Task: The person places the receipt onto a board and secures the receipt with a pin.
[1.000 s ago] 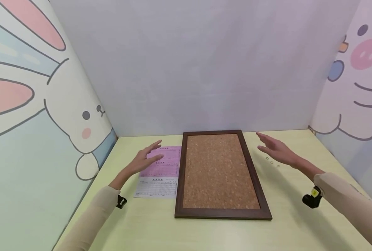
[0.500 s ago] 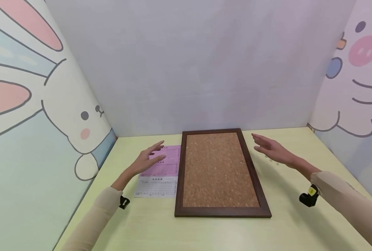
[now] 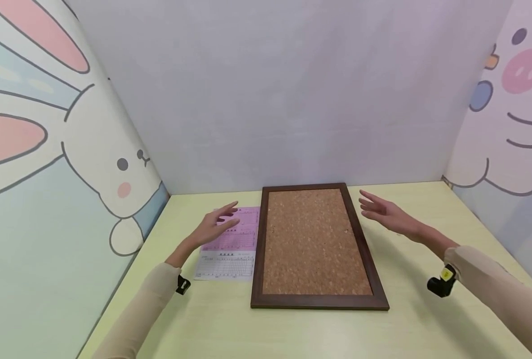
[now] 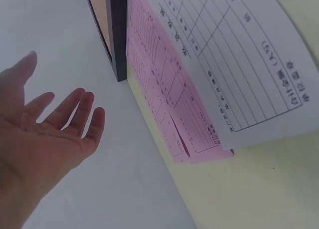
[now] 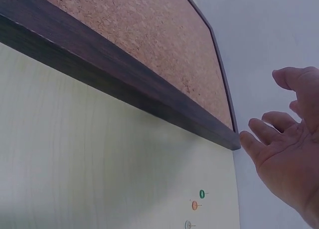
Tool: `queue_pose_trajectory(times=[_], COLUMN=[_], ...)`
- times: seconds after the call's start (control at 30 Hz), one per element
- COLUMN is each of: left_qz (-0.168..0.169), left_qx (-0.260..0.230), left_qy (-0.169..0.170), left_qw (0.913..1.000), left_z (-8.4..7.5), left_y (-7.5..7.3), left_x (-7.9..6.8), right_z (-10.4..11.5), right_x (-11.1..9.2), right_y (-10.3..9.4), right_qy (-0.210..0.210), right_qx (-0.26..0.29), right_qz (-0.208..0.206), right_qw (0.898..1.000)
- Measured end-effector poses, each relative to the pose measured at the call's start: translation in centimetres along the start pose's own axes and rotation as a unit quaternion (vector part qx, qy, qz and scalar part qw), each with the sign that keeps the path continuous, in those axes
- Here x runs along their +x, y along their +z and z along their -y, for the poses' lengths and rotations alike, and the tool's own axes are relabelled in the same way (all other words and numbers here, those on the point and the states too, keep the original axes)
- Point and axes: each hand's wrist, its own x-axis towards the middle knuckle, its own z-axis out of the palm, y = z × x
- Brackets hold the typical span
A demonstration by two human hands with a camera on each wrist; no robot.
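A cork board [image 3: 315,244] in a dark brown frame lies flat on the table in the head view. Left of it are pink printed forms [image 3: 243,241] and a white printed form [image 3: 232,267], which overlaps them in the left wrist view. My left hand [image 3: 207,230] hovers over the pink sheets, fingers relaxed, holding nothing. Beyond the board's right edge, my right hand [image 3: 391,215] is held in the air with loose fingers and an empty palm. The right wrist view shows a green pushpin [image 5: 202,193], an orange pushpin [image 5: 195,205] and a pale pushpin [image 5: 188,224] on the table.
The pale yellow table [image 3: 320,334] meets a grey-white back wall [image 3: 266,99]. Side panels stand close at left and right, with a painted rabbit [image 3: 100,149] and a painted pig-nosed figure [image 3: 513,124]. Each wrist carries a small black camera [image 3: 441,284].
Both hands have drifted slightly inward toward the board. The right hand now hides most of the pushpins in the head view. Board and forms have stayed in place.
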Motion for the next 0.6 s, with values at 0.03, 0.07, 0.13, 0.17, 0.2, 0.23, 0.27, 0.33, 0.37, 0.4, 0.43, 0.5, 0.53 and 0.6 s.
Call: queue_pose_trajectory(times=[0.03,0.07,0.13,0.17,0.2,0.23,0.27,0.33,0.37,0.4,0.43,0.5,0.53,0.6], left_qz=[0.0,0.001,0.003,0.004,0.004,0.004,0.004,0.002,0.001,0.001,0.001,0.004,0.005,0.008], left_qx=[-0.001,-0.002,-0.001,0.001,0.002,0.003,0.005,0.009,0.011,0.012,0.013,0.014,0.016,0.014], left_qy=[0.0,0.0,-0.001,-0.002,-0.003,-0.005,-0.006,-0.008,-0.008,-0.008,-0.007,-0.008,-0.008,-0.01], left_qw=[1.0,1.0,1.0,1.0,1.0,1.0,1.0,0.9999,0.9999,0.9999,0.9999,0.9999,0.9998,0.9998], left_z=[0.1,0.1,0.2,0.2,0.3,0.3,0.3,0.4,0.4,0.4,0.5,0.5,0.6,0.6], left_y=[0.0,0.1,0.1,0.1,0.2,0.2,0.2,0.3,0.3,0.3,0.3,0.3,0.2,0.2], left_x=[0.0,0.0,0.0,0.0,0.0,0.0,0.0,0.0,0.0,0.1,0.1,0.3,0.4,0.6], right_z=[0.0,0.0,-0.1,-0.2,-0.3,-0.4,-0.5,-0.7,-0.8,-0.9,-0.9,-1.0,-1.0,-1.2], right_x=[0.0,0.0,-0.1,-0.1,-0.1,0.0,0.0,0.1,0.2,0.3,0.3,0.4,0.4,0.4], right_y=[0.0,0.0,0.0,0.0,0.1,0.1,0.1,0.2,0.2,0.2,0.2,0.3,0.3,0.3], right_qy=[0.002,0.005,0.011,0.013,0.014,0.015,0.015,0.014,0.013,0.013,0.013,0.013,0.013,0.013], right_qx=[0.002,0.003,0.004,0.005,0.006,0.007,0.006,0.007,0.008,0.01,0.011,0.015,0.017,0.02], right_qz=[0.001,0.001,0.001,0.002,0.001,0.001,0.002,0.004,0.004,0.005,0.007,0.009,0.01,0.011], right_qw=[1.0,1.0,1.0,1.0,1.0,1.0,1.0,1.0,1.0,1.0,1.0,1.0,1.0,1.0])
